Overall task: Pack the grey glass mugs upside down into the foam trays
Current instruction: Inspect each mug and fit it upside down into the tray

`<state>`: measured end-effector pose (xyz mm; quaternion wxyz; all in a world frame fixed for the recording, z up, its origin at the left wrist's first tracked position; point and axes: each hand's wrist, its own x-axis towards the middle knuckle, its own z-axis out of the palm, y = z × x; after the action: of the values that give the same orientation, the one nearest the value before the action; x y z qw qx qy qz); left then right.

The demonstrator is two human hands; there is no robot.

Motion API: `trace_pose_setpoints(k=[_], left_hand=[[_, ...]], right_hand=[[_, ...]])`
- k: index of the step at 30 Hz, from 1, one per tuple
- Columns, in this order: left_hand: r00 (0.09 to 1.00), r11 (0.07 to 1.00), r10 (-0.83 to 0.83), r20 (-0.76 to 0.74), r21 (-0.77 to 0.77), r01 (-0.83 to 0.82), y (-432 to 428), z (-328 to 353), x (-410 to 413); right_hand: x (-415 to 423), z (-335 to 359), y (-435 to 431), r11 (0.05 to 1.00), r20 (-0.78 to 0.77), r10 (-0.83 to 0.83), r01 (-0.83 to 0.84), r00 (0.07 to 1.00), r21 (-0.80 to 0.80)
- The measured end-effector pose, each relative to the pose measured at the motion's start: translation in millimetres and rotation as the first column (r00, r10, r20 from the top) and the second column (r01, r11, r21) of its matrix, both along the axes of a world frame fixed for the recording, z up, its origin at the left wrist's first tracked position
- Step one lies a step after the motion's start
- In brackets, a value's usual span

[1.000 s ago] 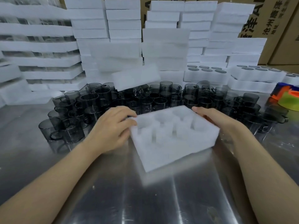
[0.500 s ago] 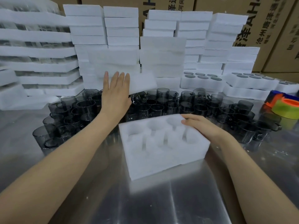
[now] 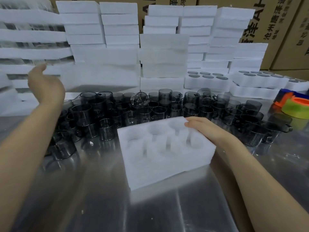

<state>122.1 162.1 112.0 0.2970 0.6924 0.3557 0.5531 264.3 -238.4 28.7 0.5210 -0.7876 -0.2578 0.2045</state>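
We count one empty foam tray at the front of the bench, with six pockets in two rows of three. Behind it we count two packed ones, the left filled tray and the right filled tray, each showing six mug bottoms. A third tray is cut off by the edge. The loose grey glass mugs run to several dozen, too crowded for an exact count. There is one tape dispenser and one green roll.

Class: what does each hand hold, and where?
Left hand seems to grip a foam slab by its left end; right hand only rests on the empty tray, far right corner.
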Motion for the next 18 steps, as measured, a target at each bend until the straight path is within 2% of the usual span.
trace_pose_setpoints(k=[2,4,6,7,9,11,12,14,16,18], left_hand=[[0.987,0.998,-0.012,0.157,0.069,0.001,-18.3,-8.7,-6.1],[0.985,0.974,-0.057,0.160,0.225,0.020,-41.8,-20.8,-8.5],[0.984,0.930,-0.095,0.151,0.366,0.033,-66.3,-31.2,-10.6],[0.980,0.899,-0.137,0.144,0.433,0.062,-78.2,-35.5,-11.2],[0.938,0.813,-0.340,0.069,0.524,0.256,-105.2,-45.8,-12.7],[0.777,0.680,-0.627,-0.055,0.448,0.580,-134.1,-61.7,-16.5],[0.675,0.600,-0.731,-0.106,0.371,0.708,-144.9,-70.7,-19.0],[0.535,0.502,-0.832,-0.143,0.213,0.838,-156.7,-86.0,-23.9],[0.487,0.484,-0.872,-0.051,0.064,0.873,-156.3,-93.5,-25.5],[0.505,0.504,-0.862,0.039,-0.016,0.863,-153.7,-95.2,-24.9]], right_hand=[[-0.7,-1.7,2.1,0.998,0.056,-0.061,0.063,0.997,-0.027],[-2.1,-5.1,4.5,0.995,0.046,-0.103,0.104,0.994,-0.011],[-1.8,-7.0,7.6,0.968,0.074,-0.239,0.233,0.968,0.090],[0.6,-8.3,7.6,0.925,0.153,-0.365,0.340,0.918,0.168],[5.2,-10.3,5.1,0.791,0.345,-0.610,0.519,0.713,0.324],[5.7,-13.6,1.9,0.723,0.493,-0.686,0.573,0.534,0.386],[7.1,-16.4,2.2,0.738,0.572,-0.660,0.562,0.486,0.374],[11.6,-23.1,6.5,0.790,0.724,-0.546,0.546,0.421,0.279],[14.1,-25.2,13.6,0.807,0.822,-0.455,0.550,0.343,0.218],[19.1,-24.8,20.6,0.815,0.866,-0.401,0.548,0.298,0.188]])
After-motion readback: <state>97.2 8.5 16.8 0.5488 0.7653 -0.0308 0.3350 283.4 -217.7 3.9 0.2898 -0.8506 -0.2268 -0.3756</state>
